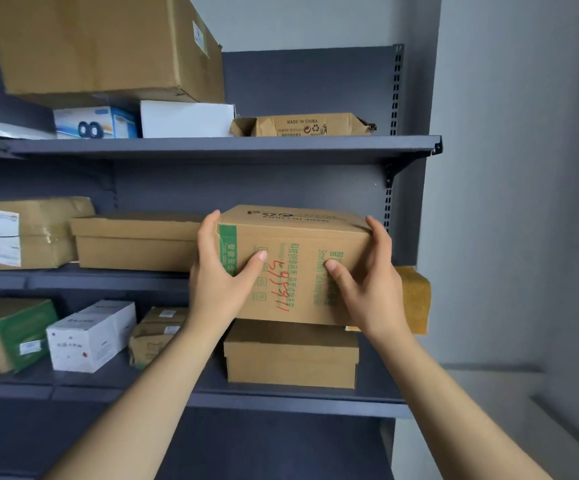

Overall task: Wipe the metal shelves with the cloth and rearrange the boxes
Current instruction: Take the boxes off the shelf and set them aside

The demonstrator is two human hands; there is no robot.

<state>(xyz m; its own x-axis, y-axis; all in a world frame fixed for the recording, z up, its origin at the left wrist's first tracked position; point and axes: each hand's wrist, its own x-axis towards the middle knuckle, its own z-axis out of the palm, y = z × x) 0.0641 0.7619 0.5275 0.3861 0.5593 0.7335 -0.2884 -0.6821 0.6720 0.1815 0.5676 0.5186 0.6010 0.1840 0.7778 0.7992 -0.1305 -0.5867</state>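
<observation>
Left hand (222, 282) and right hand (367, 289) grasp a green-printed box (295, 233) with red handwritten digits.

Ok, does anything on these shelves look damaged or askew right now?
Yes. On the top shelf, the Made in China carton is crushed flat, ends torn. The big brown box at left sits tilted over the white box. The green-printed box in the left hand and right hand looks intact.

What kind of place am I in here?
Likely a storeroom: grey metal shelves on a slotted upright, packed with cardboard cartons like the large carton up top, plus a green-printed box gripped by left hand and right hand.
</observation>
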